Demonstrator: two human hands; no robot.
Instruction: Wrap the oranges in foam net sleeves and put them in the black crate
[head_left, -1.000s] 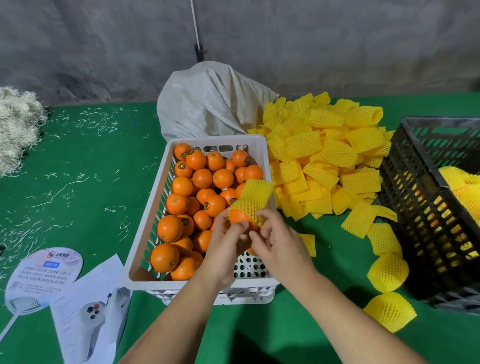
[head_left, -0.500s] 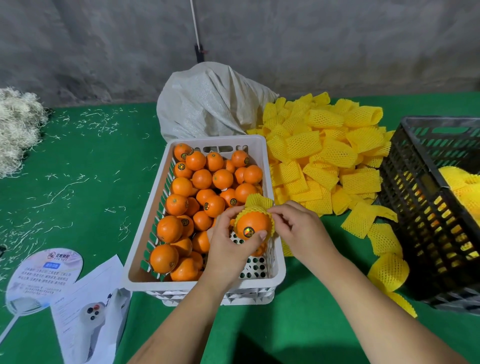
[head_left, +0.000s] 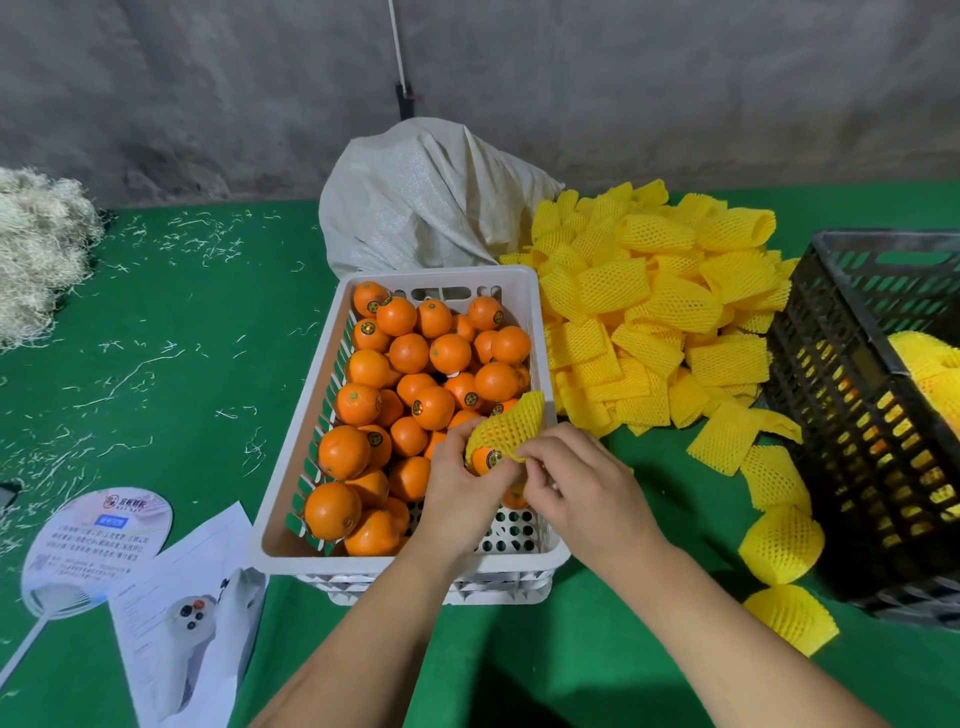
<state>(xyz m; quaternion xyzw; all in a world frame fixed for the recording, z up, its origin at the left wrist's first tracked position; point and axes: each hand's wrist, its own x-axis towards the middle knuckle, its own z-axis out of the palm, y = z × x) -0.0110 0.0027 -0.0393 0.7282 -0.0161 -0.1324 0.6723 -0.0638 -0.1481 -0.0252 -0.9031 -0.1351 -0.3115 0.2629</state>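
Over the near right corner of the white crate (head_left: 306, 421), both hands work on one orange (head_left: 487, 459). A yellow foam net sleeve (head_left: 511, 423) covers most of that orange; only a patch with a sticker shows. My left hand (head_left: 457, 483) grips the orange from the left. My right hand (head_left: 576, 483) pinches the sleeve's lower edge. Several bare oranges (head_left: 410, 374) fill the white crate. The black crate (head_left: 852, 395) stands at the right edge, with wrapped yellow fruit (head_left: 924, 358) inside it.
A heap of loose yellow sleeves (head_left: 654, 306) lies between the two crates, and a few more (head_left: 779, 545) trail toward me. A grey-white sack (head_left: 426, 197) sits behind the white crate. Pale shredded straw (head_left: 36, 249) is far left. A paper fan (head_left: 93, 551) and a leaflet (head_left: 187, 618) lie near left.
The sleeve has been drawn further over the orange, hiding most of the face that showed half a second ago. Both hands have stayed over the crate's near right corner.
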